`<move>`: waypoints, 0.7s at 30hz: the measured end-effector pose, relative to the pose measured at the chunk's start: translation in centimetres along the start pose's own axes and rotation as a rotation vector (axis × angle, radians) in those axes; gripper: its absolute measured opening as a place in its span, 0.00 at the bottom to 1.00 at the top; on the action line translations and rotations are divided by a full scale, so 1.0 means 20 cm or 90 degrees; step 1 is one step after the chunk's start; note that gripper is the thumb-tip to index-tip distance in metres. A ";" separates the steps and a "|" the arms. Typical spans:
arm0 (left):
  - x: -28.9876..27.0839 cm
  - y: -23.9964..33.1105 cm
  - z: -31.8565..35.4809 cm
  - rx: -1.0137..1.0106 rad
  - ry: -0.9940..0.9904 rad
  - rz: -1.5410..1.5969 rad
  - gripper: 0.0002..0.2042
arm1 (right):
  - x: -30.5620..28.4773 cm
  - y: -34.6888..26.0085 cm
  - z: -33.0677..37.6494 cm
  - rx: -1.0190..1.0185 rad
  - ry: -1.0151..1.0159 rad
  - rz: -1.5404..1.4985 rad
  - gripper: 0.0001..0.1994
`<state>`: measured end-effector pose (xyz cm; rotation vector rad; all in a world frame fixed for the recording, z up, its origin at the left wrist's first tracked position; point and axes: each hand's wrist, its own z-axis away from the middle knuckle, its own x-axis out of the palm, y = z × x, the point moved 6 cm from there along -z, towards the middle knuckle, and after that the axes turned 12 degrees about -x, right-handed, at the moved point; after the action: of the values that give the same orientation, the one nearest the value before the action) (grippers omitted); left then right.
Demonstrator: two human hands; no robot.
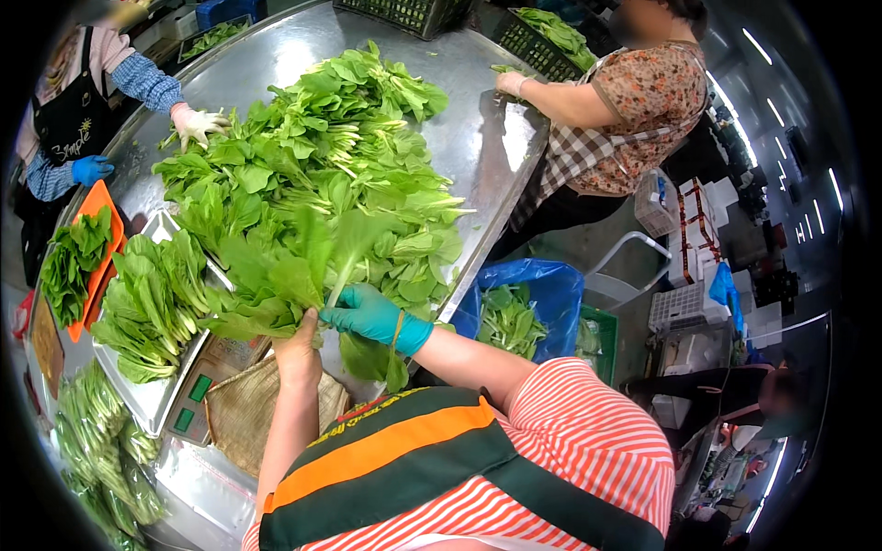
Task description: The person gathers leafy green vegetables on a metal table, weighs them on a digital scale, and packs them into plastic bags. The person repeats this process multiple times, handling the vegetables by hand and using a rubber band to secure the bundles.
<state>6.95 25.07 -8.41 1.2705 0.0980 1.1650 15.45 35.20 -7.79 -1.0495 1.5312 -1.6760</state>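
Observation:
My bare left hand [299,351] is closed round the stems of a bunch of leafy greens [266,286], its leaves fanning away from me. Against it, my right hand [378,318] in a teal glove pinches the pale stem of a leafy green [354,246], blurred by motion. A tan rubber band [398,329] circles the right glove near the wrist. Just beyond both hands spreads a large pile of the same greens [312,156] on the metal table [404,57]. Some leaves [372,360] hang below my right hand.
At left, a white tray [179,395] of greens sits on a scale [190,404], near an orange tray [99,243] and bagged greens [101,450]. A woven mat [248,404] lies before me. A blue-lined bin [560,289] stands right. Two co-workers' hands [197,124] [513,83] reach over the table.

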 end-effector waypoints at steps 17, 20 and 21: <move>0.00 0.10 0.07 -0.046 -0.087 -0.031 0.11 | -0.25 -0.04 -0.21 -0.156 0.259 -0.379 0.13; 0.04 0.09 0.08 -0.035 -0.098 -0.085 0.10 | -0.31 -0.07 -0.51 -0.241 0.195 0.101 0.11; 0.06 0.08 0.09 -0.063 -0.101 -0.057 0.10 | -0.35 -0.02 -0.60 -0.286 0.198 0.390 0.10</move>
<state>7.69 24.57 -5.91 1.2531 -0.0196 0.9780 8.43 47.17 -8.43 -0.4362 2.2211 -1.1205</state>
